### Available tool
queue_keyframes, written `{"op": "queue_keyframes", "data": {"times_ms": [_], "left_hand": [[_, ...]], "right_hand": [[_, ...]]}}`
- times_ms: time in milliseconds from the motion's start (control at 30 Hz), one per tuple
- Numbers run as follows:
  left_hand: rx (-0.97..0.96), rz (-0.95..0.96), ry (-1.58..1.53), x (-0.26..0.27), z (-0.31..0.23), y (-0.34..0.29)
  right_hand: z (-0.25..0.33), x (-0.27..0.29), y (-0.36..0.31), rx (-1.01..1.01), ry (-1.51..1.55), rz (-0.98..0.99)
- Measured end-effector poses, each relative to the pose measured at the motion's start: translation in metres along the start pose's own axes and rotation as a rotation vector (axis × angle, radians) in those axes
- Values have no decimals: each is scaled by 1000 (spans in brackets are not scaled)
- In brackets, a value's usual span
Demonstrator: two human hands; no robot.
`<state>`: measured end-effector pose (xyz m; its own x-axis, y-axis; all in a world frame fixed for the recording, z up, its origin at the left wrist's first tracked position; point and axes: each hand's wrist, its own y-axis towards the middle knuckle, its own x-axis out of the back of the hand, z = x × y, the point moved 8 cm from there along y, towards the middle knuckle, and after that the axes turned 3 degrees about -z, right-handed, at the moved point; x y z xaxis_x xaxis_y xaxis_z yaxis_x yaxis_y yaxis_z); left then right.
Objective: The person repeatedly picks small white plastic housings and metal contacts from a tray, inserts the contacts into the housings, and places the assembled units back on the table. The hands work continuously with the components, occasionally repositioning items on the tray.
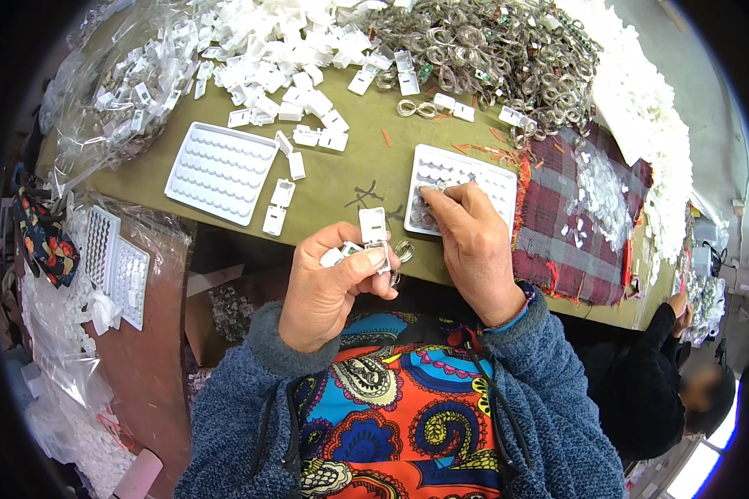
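Note:
My left hand [329, 287] holds a small white plastic case [373, 226] between thumb and fingers, its lid raised. Another white piece with a bit of green [339, 253] lies under the same thumb. A thin coil of clear wire [404, 251] hangs beside those fingertips. Over the white tray [498, 178] with round pockets reaches my right hand [474, 237], thumb and forefinger closed together at small clear pieces [422, 218] in its near left part. Whatever the fingertips pinch is too small to make out.
A second white pocketed tray [223, 173] lies left on the green table. Behind are heaps of white cases [283, 50] and coiled wires [491, 58]. Plaid cloth [574, 220] with clear bits lies right. Another person [653, 391] sits at far right.

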<state>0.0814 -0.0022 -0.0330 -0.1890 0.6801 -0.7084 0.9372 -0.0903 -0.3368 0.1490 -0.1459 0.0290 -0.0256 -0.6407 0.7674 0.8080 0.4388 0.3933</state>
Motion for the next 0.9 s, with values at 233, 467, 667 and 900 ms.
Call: {"op": "queue_keyframes", "data": {"times_ms": [233, 467, 667, 900], "left_hand": [[30, 38, -84, -5, 3, -2], [39, 38, -102, -6, 12, -6], [38, -22, -28, -3, 19, -13], [-2, -37, -102, 0, 14, -14]], "right_hand": [[6, 14, 1, -110, 239, -52], [49, 22, -14, 48, 364, -70], [59, 13, -9, 153, 313, 84], [57, 9, 0, 221, 424, 281]]}}
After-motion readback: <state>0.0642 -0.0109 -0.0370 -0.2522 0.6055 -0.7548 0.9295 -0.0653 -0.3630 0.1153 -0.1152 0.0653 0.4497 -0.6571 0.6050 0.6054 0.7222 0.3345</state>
